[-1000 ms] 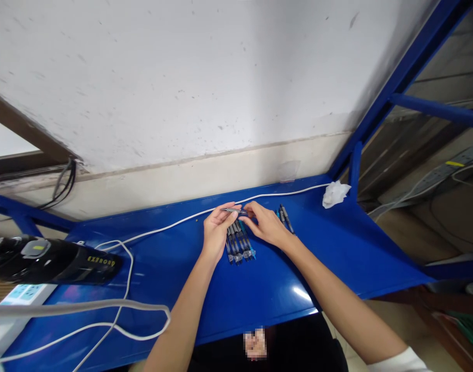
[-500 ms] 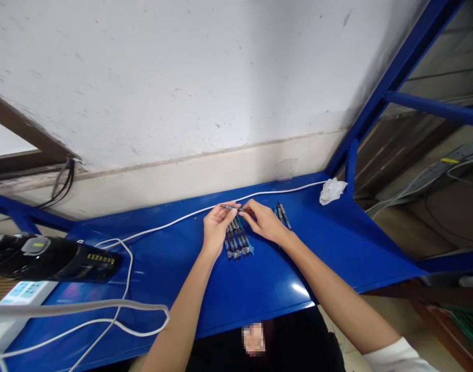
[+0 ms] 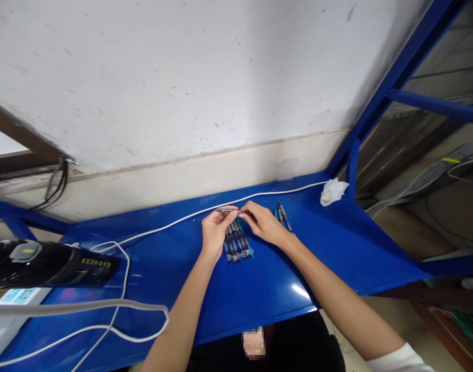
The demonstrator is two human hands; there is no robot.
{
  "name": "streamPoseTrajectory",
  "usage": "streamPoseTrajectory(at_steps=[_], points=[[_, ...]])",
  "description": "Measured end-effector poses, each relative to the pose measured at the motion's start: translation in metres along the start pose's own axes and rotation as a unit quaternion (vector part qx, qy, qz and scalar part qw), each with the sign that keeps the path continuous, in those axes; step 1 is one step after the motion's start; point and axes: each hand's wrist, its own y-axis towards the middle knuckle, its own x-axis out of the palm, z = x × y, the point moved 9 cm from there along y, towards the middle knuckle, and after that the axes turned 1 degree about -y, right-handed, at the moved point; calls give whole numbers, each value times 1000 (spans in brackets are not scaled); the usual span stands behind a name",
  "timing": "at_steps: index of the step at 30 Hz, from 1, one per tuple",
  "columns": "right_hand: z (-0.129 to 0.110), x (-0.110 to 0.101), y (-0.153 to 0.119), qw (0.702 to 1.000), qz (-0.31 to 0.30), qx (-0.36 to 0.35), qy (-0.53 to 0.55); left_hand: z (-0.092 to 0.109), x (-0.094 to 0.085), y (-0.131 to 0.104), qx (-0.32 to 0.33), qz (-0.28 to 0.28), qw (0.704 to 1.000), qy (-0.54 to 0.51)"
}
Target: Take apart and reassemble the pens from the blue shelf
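A dark, slim pen (image 3: 226,211) lies level between my two hands, over the back ends of a row of pens. My left hand (image 3: 216,230) pinches its barrel between thumb and fingers. The fingertips of my right hand (image 3: 259,221) are closed on the pen's right end. Below and between the hands, several dark pens (image 3: 236,242) lie side by side, with clear ends toward me and a blue one at the right. Right of my right hand is a smaller group of pens (image 3: 285,216), one of them blue, partly hidden by my forearm.
The blue table (image 3: 255,287) meets a white wall. A white cable (image 3: 193,213) runs along its back to crumpled tissue (image 3: 333,191). At the left are a black bottle (image 3: 62,263), a white power strip (image 3: 17,305) and looped cables. Blue frame posts (image 3: 391,88) rise at the right.
Both hands still grip the pen, which has shifted slightly left and down and lies more level. The camera view has moved slightly; the rows of pens look the same.
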Motion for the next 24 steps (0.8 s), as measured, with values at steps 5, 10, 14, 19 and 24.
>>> streamPoseTrajectory(at_steps=[5,10,14,19,24], points=[[-2,1,0,1000,-11,-2,-5,1,-1,0,3,-1,1000,4],[-1,0,0,1000,1,11,19,0,-5,0,-8,18,1000,-12],[-2,4,1,1000,-21,6,11,2,-5,-1,-6,20,1000,-6],[0,1,1,999,-2,16,30,3,-3,0,-3,13,1000,-11],[1,4,1,1000,-18,18,14,3,-3,0,-3,13,1000,-12]])
